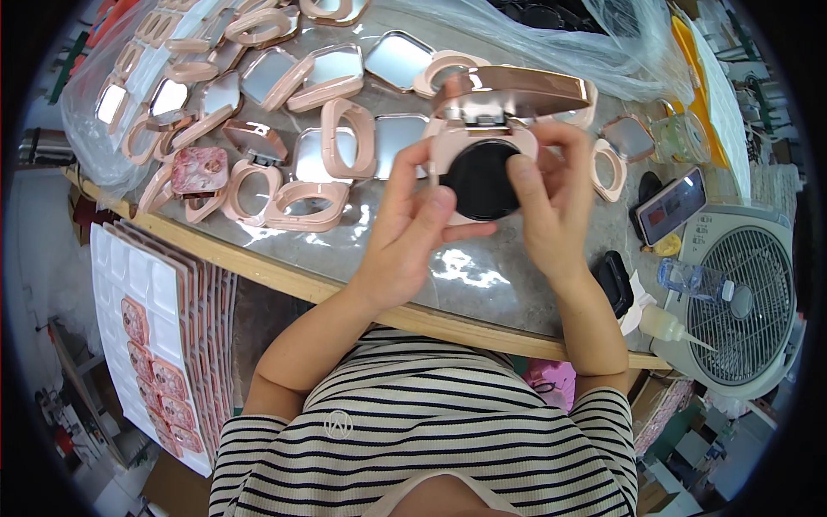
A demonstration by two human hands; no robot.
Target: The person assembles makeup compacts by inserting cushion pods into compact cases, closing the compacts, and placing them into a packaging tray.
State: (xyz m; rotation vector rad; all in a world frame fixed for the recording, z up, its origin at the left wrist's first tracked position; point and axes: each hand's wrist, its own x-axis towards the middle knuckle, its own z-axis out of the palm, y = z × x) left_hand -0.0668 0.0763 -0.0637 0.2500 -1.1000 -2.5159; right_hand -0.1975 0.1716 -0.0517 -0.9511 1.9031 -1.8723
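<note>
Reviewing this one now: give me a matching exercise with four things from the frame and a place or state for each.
1. open compact
2. smartphone
3. electric fan
4. stacked white trays

A. light grey, far right
B. lower left, with pink marbled pieces
C. between left hand and right hand
D. tilted, screen lit

Pairs: 1-C, 2-D, 3-A, 4-B

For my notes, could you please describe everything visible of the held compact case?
The compact case is open above the table. Its pale pink base looks plastic; the glossy coppery lid is hinged at the far side. A round black disc sits inside. Left hand and right hand grip it, right thumb over the disc.
</note>
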